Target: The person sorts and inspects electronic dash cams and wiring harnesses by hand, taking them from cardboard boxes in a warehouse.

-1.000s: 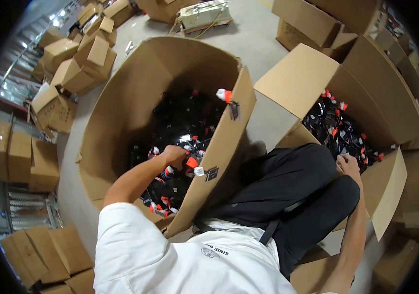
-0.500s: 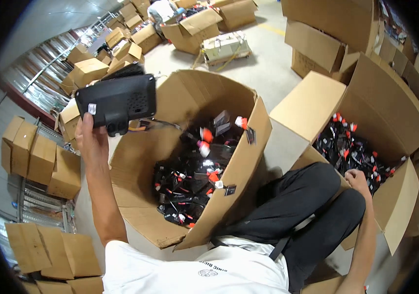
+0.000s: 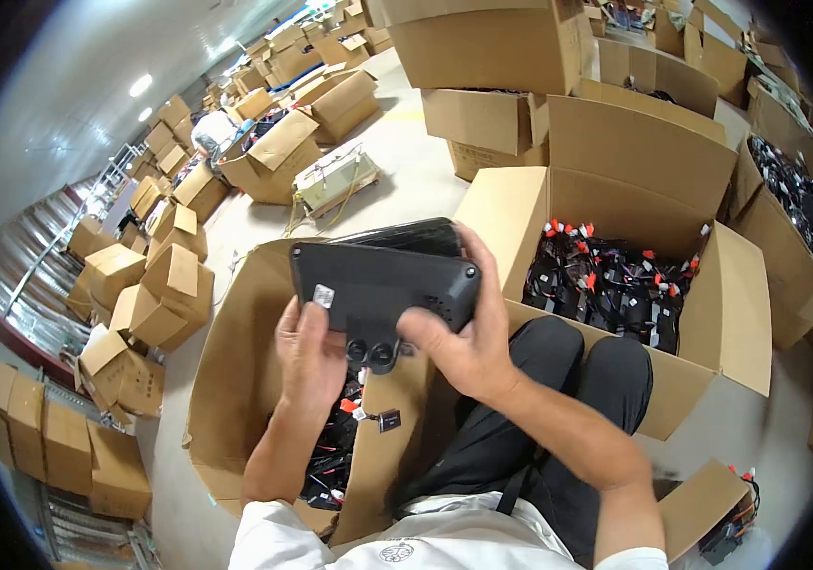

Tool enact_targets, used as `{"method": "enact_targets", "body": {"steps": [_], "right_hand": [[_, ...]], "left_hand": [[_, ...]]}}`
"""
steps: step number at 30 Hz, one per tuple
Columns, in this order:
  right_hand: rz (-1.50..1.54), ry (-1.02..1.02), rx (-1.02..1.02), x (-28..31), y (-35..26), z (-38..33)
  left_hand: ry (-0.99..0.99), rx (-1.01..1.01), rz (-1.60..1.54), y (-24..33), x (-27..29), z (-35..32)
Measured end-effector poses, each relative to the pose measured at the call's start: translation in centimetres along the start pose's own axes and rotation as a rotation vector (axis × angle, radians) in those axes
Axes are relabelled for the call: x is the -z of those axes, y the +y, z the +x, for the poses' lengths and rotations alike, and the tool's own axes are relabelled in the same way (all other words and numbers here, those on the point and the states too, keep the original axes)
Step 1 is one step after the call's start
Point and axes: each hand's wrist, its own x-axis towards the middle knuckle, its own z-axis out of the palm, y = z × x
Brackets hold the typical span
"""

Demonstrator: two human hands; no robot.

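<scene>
Both hands hold a flat black rectangular device (image 3: 382,285) in front of me, its back side up with a small white sticker and two round knobs on its lower edge. My left hand (image 3: 309,353) grips its lower left part. My right hand (image 3: 468,328) wraps the right end, thumb on the back. Below them stands a large open cardboard box (image 3: 235,399) with black wired parts (image 3: 330,451) that carry red caps.
A second open carton (image 3: 710,313) full of the same black wired parts stands at my right beside my black-trousered knees. Many cardboard boxes (image 3: 154,294) lie stacked and scattered on the grey floor. A flat white unit with cables (image 3: 335,180) lies further off.
My left hand took the black device out of the left box, raised it, then brought it in front of me. My right hand left the right carton and now grips the device too.
</scene>
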Motion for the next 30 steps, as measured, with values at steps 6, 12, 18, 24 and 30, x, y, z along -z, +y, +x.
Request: {"method": "enact_targets", "body": {"steps": [6, 12, 18, 24, 30], "right_hand": [[0.249, 0.380, -0.123, 1.0, 0.0, 0.9], [0.041, 0.335, -0.082, 2.0, 0.8, 2.2], [-0.219, 0.119, 0.003, 4.3, -0.6, 5.4], [-0.103, 0.012, 0.172, 8.0, -4.4, 12.3], [-0.295, 0.263, 0.158, 15.0, -9.9, 13.5]], "left_hand": [[-0.068, -0.241, 0.368, -0.9, -3.9, 0.0], [0.203, 0.235, -0.003, -2.9, -4.2, 2.2], [0.274, 0.007, 0.182, -1.6, -7.2, 6.8], [-0.470, -0.101, -0.031, -1.4, -9.4, 12.9], [-0.582, -0.281, 1.064, -10.2, -8.8, 11.5]]}}
